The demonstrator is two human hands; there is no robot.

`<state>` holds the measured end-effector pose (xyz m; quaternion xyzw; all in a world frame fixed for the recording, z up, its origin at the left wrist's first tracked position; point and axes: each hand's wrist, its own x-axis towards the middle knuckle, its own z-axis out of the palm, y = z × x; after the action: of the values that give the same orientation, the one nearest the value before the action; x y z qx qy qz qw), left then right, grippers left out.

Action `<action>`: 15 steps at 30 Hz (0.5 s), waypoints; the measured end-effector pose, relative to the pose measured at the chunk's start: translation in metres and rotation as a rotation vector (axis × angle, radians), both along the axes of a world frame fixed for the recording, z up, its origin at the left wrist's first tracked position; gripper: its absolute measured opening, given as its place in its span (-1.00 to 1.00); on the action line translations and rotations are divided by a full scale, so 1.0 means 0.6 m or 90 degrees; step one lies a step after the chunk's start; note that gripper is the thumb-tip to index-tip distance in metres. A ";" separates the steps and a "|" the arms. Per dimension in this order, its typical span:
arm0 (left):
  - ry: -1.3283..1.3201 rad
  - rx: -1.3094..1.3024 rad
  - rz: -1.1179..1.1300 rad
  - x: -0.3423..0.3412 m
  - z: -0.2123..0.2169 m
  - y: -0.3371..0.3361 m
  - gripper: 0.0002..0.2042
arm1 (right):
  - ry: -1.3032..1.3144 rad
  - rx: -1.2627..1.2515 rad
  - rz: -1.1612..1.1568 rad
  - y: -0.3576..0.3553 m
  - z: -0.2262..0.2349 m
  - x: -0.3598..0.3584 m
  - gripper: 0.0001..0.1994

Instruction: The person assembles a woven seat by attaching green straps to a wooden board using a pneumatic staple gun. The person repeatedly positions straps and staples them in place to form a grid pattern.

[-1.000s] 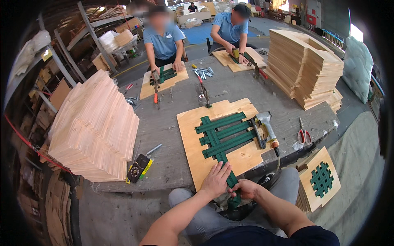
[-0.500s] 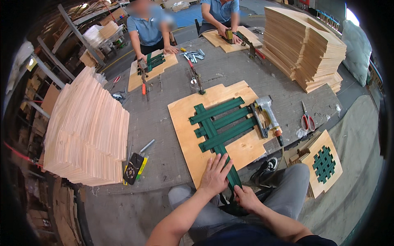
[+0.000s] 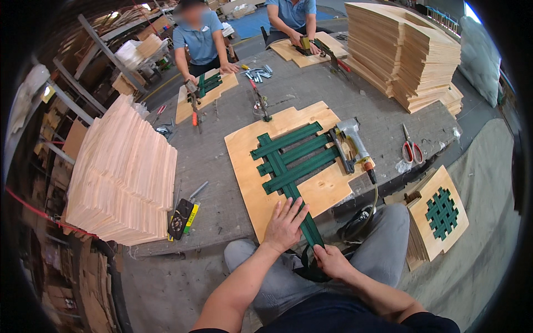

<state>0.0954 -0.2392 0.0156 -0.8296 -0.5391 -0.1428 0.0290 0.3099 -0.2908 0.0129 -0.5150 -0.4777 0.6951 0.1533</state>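
1. Green strap (image 3: 312,232) crosses the plywood panel (image 3: 243,164)'s near edge, straighter than a second ago (tauter, I judge).
2. My left hand (image 3: 282,230) presses there, fingers spread.
3. My right hand (image 3: 331,261), nearer me than the panel, pinches the strap.

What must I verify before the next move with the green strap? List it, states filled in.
1. Left grip laid on the strap: ok.
2. Right grip closed on the strap's lower part: ok.
3. Strap wholly on the board: not ok, it runs off the near edge.
4. Strap fastened at its far end: cannot tell.
5. Stapler clear of both grips: ok, at the board's right side.
6. Scissors off the board: ok, on the table.
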 end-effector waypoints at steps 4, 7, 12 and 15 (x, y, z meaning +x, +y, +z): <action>0.002 0.007 -0.007 -0.002 -0.004 -0.002 -0.32 | 0.034 -0.014 -0.009 -0.009 -0.006 0.002 -0.54; -0.010 0.005 -0.010 -0.003 -0.008 0.001 -0.34 | 0.001 -0.027 0.003 -0.006 0.003 0.006 -0.53; -0.031 -0.003 -0.016 -0.006 -0.010 0.001 -0.38 | -0.066 0.026 0.077 -0.004 -0.020 0.020 -0.51; -0.020 -0.005 -0.022 -0.011 -0.011 0.006 -0.40 | -0.150 0.090 0.182 0.016 -0.052 0.022 -0.49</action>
<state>0.0890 -0.2359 0.0090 -0.8367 -0.5253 -0.1540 0.0149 0.3232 -0.2813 -0.0181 -0.5075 -0.6083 0.6094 0.0323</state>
